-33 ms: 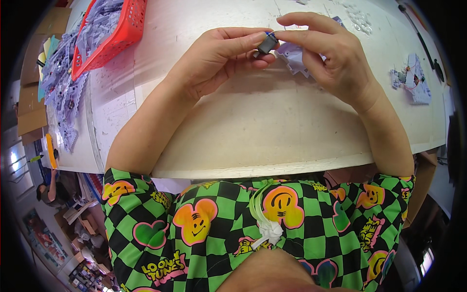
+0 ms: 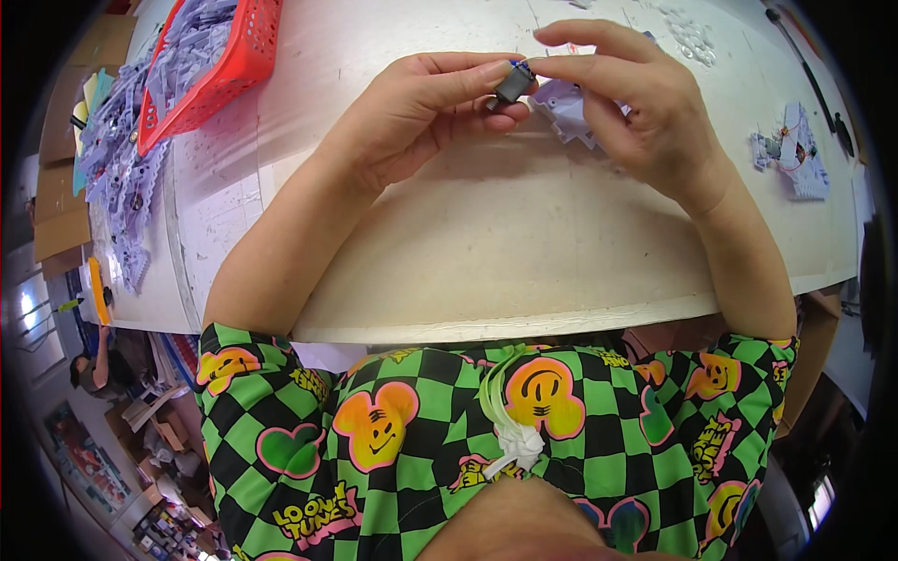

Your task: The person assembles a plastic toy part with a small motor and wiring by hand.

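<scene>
My left hand [image 2: 426, 107] is closed on a small dark grey block-shaped part [image 2: 514, 85] with a blue piece at its top end. Thumb and fingers pinch the part from its left and from below. My right hand [image 2: 645, 112] reaches in from the right with its fingers apart, and one fingertip touches the part near the blue end. Under this hand lies a pale lilac plastic piece [image 2: 566, 107] with a notched edge, partly hidden by the fingers.
A red perforated basket [image 2: 254, 56] of grey plastic parts stands at the upper left, beside a heap of similar parts [image 2: 126, 187]. At the right lies a wired plastic assembly [image 2: 800, 159]. Small clear discs [image 2: 690, 37] lie at the back. A yellow-handled tool [image 2: 97, 288] rests by the left edge.
The middle finger of my right hand has shifted very slightly upward. Otherwise the hands and the grey part look the same.
</scene>
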Demonstrator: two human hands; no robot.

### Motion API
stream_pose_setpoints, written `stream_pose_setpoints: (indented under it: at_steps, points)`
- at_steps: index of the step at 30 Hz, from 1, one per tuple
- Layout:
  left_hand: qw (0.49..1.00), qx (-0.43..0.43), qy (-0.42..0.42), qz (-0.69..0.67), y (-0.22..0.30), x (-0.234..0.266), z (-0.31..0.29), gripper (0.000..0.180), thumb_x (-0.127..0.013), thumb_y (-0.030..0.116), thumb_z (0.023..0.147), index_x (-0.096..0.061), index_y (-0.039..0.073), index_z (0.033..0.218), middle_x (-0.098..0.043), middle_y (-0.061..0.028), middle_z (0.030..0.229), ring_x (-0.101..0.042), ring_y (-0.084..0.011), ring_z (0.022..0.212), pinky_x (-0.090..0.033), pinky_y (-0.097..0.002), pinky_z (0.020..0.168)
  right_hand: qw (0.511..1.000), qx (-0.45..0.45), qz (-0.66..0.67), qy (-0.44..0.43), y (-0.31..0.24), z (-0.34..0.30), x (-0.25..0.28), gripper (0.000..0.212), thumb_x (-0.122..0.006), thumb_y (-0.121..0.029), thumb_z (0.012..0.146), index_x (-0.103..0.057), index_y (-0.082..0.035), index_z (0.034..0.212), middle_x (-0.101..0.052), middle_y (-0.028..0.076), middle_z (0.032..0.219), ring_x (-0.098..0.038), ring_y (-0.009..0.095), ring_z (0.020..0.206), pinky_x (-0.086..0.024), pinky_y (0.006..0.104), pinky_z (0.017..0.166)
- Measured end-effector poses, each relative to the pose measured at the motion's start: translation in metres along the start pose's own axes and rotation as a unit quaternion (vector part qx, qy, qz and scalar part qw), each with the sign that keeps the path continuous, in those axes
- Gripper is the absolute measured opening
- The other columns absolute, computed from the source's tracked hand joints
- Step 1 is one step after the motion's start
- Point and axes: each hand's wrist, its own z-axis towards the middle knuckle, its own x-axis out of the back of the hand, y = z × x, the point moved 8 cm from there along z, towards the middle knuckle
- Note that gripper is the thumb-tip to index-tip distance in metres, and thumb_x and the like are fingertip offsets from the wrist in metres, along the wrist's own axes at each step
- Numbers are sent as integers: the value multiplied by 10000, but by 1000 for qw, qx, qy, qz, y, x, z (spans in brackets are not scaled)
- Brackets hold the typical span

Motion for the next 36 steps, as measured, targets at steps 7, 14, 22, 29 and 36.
stream_pose_setpoints:
  at_steps: [7, 14, 22, 29, 36]
  points:
    - [999, 14, -6, -34, -1, 1, 6, 386, -495, 160, 954, -470, -97, 1240, -592, -182, 1143, -645, -156, 901, -560, -219, 797, 997, -7, 24, 67, 10, 2, 14, 257, -552, 114, 694, -671, 5, 894, -619, 173, 989, -650, 241, 804, -521, 282, 671]
    - [1000, -13, 13, 6, 10, 0, 8, 386, -563, 144, 906, -513, -58, 1231, -613, -129, 1101, -633, -160, 907, -534, -263, 814, 995, -4, 17, 93, 14, 6, 16, 202, -599, -34, 770, -632, -49, 969, -624, 96, 952, -602, 239, 686, -480, 305, 637]
    - [984, -123, -20, 131, -1, -4, 8, 562, -662, 59, 804, -433, -40, 1307, -654, -130, 935, -644, -153, 682, -554, -271, 572, 1000, 4, -22, -14, -5, -1, -10, 278, -673, -58, 718, -636, -30, 992, -635, 117, 924, -559, 293, 828, -423, 376, 763]
    - [971, -191, -36, 139, 5, -12, 0, 656, -676, 42, 782, -353, -82, 1339, -661, -146, 937, -623, -146, 702, -527, -255, 572, 999, 23, -1, -33, -5, -1, -14, 219, -643, -40, 725, -635, -20, 943, -621, 101, 850, -539, 264, 772, -412, 358, 719]
    - [974, -190, -43, 113, 14, -20, 2, 638, -695, 45, 774, -378, -92, 1311, -663, -153, 946, -628, -164, 744, -524, -259, 622, 995, -44, 65, -57, 18, -2, -8, 238, -652, -15, 719, -629, -6, 956, -609, 100, 838, -541, 247, 777, -420, 331, 713]
